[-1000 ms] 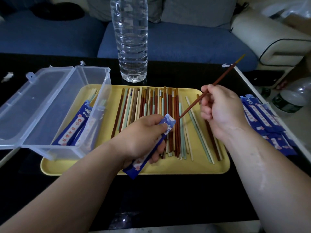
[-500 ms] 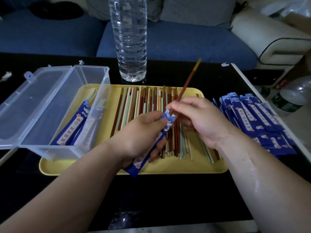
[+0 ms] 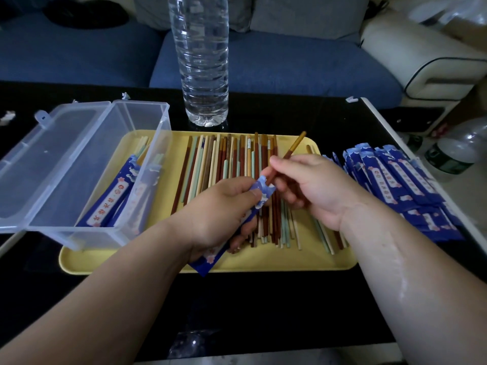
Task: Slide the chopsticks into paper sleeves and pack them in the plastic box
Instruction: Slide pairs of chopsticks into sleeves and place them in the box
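Observation:
My left hand (image 3: pixel 218 209) grips a blue paper sleeve (image 3: pixel 259 197) over the yellow tray (image 3: pixel 263 262). My right hand (image 3: pixel 313 188) pinches a brown chopstick (image 3: pixel 296 144) whose lower end sits in the sleeve's open mouth; its tan tip points up and away. Several loose brown, green and cream chopsticks (image 3: pixel 226 164) lie across the tray. The clear plastic box (image 3: pixel 105 177) stands open on the tray's left end, holding a few sleeved chopsticks (image 3: pixel 113 196).
A pile of empty blue sleeves (image 3: pixel 395 180) lies right of the tray. A tall water bottle (image 3: pixel 201 61) stands behind the tray on the black table. The box lid (image 3: pixel 39 164) hangs open to the left. A blue sofa is beyond.
My right hand swung the chopstick from out at the right in to the sleeve's mouth and pushed it in, so less of it now sticks out. My left hand stayed put.

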